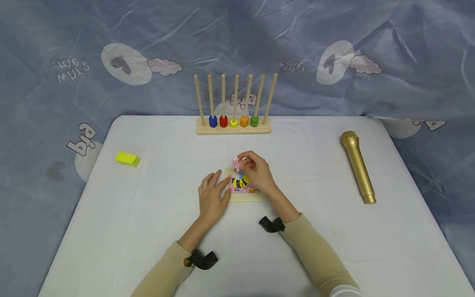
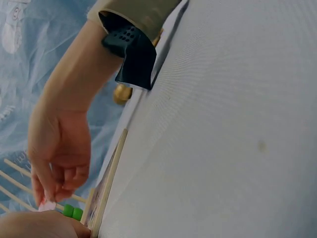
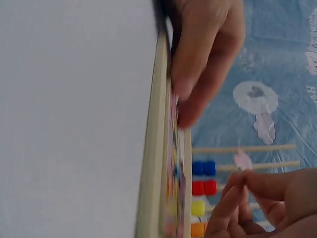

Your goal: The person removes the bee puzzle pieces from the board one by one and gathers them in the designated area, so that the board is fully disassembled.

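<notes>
A wooden-framed jigsaw puzzle [image 1: 245,198] with a bee picture on pink lies mid-table. My right hand [image 1: 258,173] pinches a pink puzzle piece [image 1: 236,164] between thumb and fingertips, above the frame's far edge. In the right wrist view that pink piece [image 3: 242,158] is held up, apart from the board. My left hand [image 1: 212,198] rests at the frame's left side, its fingers fairly straight and touching the edge. The right wrist view shows the left thumb and fingers [image 3: 198,64] at the frame's rim [image 3: 153,139]. My right hand covers the board's right part.
Behind the puzzle stands a wooden peg rack [image 1: 233,129] with colored beads low on several of its rods. A yellow block [image 1: 128,159] lies toward the left and a gold microphone [image 1: 358,167] toward the right. A patterned grey-blue cloth [image 1: 237,41] surrounds the white table [image 1: 167,140].
</notes>
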A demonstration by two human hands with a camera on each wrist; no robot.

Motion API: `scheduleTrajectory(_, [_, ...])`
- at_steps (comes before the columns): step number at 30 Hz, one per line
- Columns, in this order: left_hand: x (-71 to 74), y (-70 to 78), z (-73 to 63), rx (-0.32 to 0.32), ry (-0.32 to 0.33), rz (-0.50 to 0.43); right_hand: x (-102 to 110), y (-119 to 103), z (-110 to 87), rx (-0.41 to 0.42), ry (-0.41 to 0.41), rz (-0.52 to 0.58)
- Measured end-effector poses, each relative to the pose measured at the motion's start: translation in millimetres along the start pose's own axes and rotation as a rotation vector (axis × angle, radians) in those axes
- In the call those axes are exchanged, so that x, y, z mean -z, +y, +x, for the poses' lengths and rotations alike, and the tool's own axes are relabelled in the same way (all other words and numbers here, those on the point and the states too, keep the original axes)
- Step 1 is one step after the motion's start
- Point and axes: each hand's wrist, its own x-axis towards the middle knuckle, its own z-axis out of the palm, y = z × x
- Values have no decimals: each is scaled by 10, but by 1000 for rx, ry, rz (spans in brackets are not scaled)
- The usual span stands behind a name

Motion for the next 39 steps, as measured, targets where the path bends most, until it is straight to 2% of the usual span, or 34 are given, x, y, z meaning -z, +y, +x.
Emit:
scheduleTrajectory(6, [4,15,-12,11,-3,-1,409,6,71,-95,49,74])
scheduleTrajectory(13, [11,16,-6,16,-11,3,965,187,125,-170,155,91])
scheduleTrajectory(19, [13,18,-9,12,0,-2,1311,389,164,-248,146,62])
scheduleTrajectory(24, [6,12,-12,9,2,-7,1446,484,182,-295,90,40])
scheduleTrajectory(30, [7,16,-17,4,7,-14,1495,557,205,-326,29,19])
scheduleTrajectory(35, [4,18,-19,11,2,-15,1482,640,230,-318,27,-23])
scheduleTrajectory(39, [-2,18,-26,11,6,-16,1458,709,244,-306,40,-127])
